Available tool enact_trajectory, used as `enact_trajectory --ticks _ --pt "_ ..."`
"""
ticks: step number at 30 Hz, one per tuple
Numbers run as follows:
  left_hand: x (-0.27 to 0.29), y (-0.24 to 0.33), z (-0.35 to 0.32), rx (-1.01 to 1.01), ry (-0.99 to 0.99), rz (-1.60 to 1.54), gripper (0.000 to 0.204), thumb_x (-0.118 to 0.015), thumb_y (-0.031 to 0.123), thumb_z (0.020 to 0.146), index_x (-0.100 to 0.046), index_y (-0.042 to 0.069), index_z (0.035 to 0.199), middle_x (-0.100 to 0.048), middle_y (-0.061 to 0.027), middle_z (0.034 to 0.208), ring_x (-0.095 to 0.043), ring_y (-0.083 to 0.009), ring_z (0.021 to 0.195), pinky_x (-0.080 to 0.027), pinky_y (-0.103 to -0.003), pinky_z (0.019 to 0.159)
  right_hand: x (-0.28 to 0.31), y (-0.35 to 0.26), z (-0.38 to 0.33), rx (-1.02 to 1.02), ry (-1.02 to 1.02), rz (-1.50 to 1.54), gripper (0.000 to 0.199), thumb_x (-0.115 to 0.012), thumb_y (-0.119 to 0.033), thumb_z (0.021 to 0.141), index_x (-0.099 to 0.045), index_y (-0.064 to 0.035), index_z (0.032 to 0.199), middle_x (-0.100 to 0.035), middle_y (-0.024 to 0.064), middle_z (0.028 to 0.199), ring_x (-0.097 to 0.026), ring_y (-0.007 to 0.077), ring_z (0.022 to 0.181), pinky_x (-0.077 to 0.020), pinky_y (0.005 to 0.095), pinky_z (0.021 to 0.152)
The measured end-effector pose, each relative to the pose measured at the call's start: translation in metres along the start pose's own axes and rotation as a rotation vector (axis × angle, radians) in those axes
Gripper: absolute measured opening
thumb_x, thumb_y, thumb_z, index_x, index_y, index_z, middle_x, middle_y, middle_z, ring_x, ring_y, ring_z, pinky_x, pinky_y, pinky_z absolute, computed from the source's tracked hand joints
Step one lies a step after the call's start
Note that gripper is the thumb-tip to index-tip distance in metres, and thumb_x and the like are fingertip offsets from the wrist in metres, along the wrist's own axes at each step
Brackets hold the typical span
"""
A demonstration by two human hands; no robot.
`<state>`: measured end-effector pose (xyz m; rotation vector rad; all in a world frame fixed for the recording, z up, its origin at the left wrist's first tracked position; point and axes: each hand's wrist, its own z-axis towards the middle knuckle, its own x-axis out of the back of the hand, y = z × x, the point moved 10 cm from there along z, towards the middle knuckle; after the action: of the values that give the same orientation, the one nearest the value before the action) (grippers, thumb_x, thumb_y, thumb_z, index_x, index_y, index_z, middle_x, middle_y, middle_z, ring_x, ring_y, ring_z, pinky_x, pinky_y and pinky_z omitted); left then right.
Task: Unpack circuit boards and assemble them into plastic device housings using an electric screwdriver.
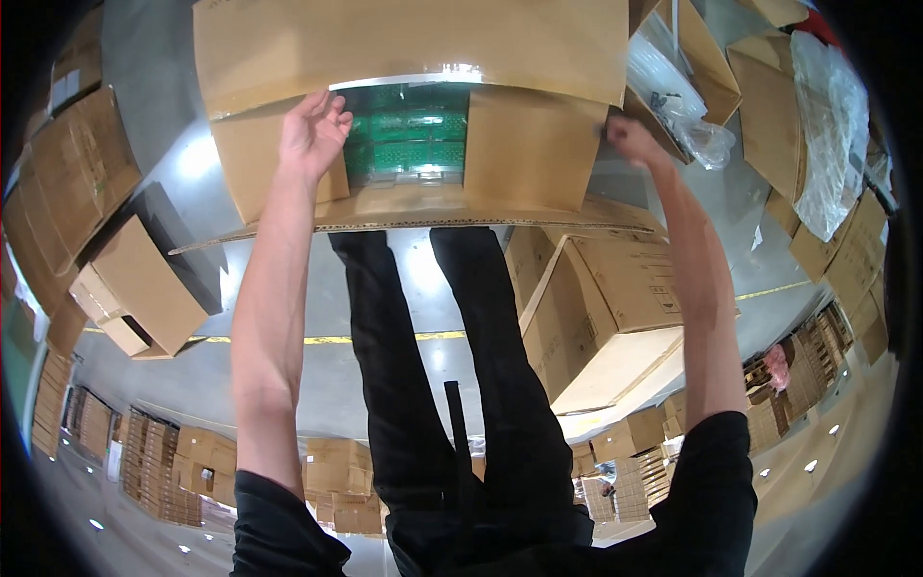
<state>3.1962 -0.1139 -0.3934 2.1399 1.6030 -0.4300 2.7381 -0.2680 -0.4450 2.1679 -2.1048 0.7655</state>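
A large brown cardboard box (409, 43) stands in front of me. Between its flaps, green transparent packs (409, 139) show inside, apparently wrapped in clear plastic. A shiny strip of tape (423, 79) runs along the far flap's lower edge. My left hand (315, 135) is at that edge, palm up, its fingers loosely bent and apart; no firm grip shows. My right hand (635, 141) is beside the box's right corner, smeared by motion. A small dark spot shows at its fingertips, too blurred to name. The near flap (404, 205) folds down toward my legs.
Another carton (606, 317) stands to the right of my legs. A smaller open carton (139, 288) lies on the floor at left, near a larger one (72, 178). At right are an open carton (711, 62) and clear plastic sheeting (829, 135).
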Motion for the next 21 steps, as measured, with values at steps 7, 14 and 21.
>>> enact_trajectory --ticks 7,14,21 --pt "0.023 0.002 0.007 -0.045 0.016 -0.094 0.018 -0.057 0.010 0.077 -0.048 0.006 0.092 -0.054 -0.0106 0.092 -0.053 -0.0230 0.083 -0.042 -0.032 0.064 -0.005 -0.012 -0.027 -0.211 0.066 -0.215 0.028 -0.052 -0.021 0.084 -0.056 -0.0071 0.109 -0.059 0.0193 0.104 -0.055 0.0365 0.097 -0.0434 0.0410 0.084" --pt "0.028 0.016 0.011 -0.229 0.445 0.050 0.044 -0.053 0.012 0.078 -0.034 0.003 0.117 -0.046 -0.0123 0.111 -0.054 -0.0233 0.092 -0.046 -0.036 0.066 0.106 -0.242 -0.017 0.152 0.411 -0.308 0.025 -0.049 -0.019 0.087 -0.051 -0.0052 0.108 -0.057 0.0222 0.102 -0.054 0.0380 0.096 -0.0428 0.0416 0.080" --pt "0.042 0.017 0.031 -0.260 0.541 -0.254 0.039 -0.049 0.006 0.077 -0.035 0.009 0.114 -0.051 -0.0067 0.095 -0.052 -0.0140 0.068 -0.043 -0.028 0.057 0.009 -0.604 -0.006 0.885 0.215 -0.586 0.025 -0.050 -0.005 0.084 -0.053 -0.0021 0.108 -0.052 0.0145 0.101 -0.052 0.0329 0.095 -0.0426 0.0359 0.080"
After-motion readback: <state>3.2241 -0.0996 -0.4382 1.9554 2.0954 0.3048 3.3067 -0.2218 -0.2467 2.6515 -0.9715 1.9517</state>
